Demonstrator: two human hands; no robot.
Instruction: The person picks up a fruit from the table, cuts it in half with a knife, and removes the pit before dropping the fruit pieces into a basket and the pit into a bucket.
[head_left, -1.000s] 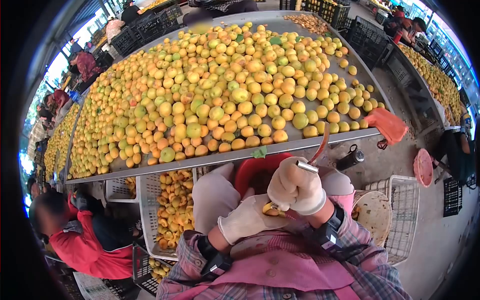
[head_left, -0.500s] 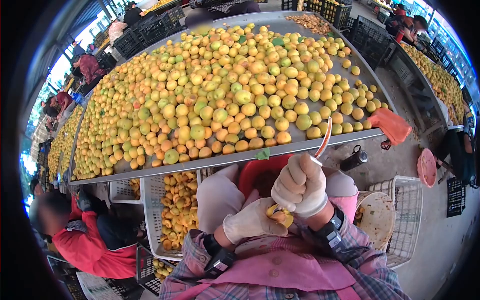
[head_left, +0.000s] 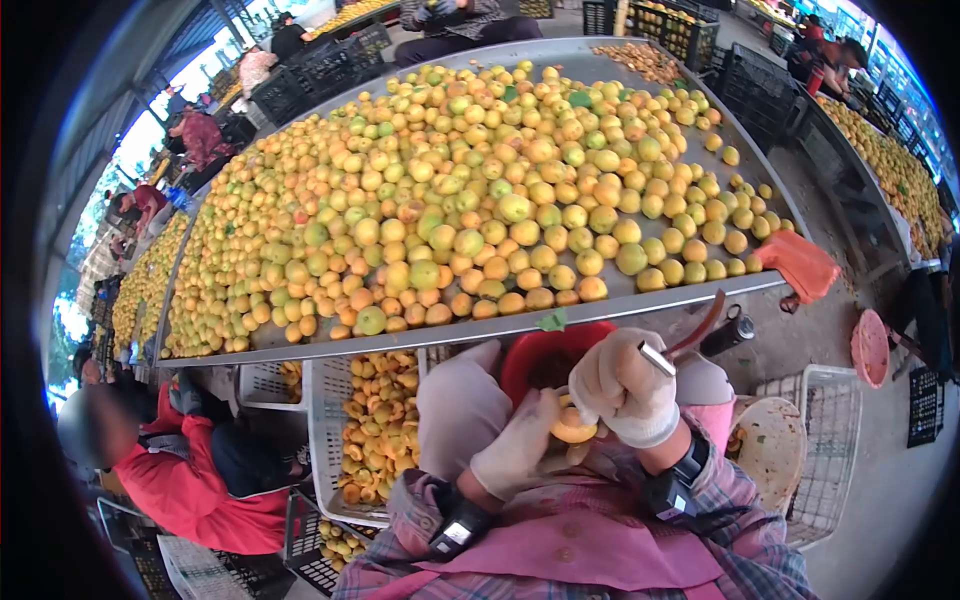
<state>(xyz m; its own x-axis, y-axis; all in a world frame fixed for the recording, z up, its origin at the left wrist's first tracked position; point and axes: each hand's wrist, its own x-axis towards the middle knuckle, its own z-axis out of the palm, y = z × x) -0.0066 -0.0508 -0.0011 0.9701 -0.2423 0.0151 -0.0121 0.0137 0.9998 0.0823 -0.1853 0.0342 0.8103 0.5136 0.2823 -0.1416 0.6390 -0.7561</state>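
Observation:
My left hand [head_left: 515, 445], in a pale glove, has its fingers closed round a yellow-orange apricot [head_left: 573, 427] in front of my chest. The fruit looks cut, with a ring-like face showing. My gloved right hand [head_left: 628, 388] is wrapped round a curved knife [head_left: 698, 328], its reddish-brown curved end pointing up and right, with a silver band by the fist. The fingers of this hand touch or nearly touch the apricot. Below the hands is the pink apron [head_left: 560, 540]. A red bucket [head_left: 515, 365] stands between my knees, partly hidden by the hands.
Whole apricots [head_left: 430, 200] cover the metal table [head_left: 480, 332] ahead. An orange bag [head_left: 800, 265] lies on its right corner. Apricot halves fill a white crate [head_left: 318, 420] at left. A bucket [head_left: 780, 450] stands at right. A person in red [head_left: 200, 490] sits at left.
The knife has turned from pointing up to slanting right. Both hands remain together, and the apricot shows a different face. The whole view has shifted slightly.

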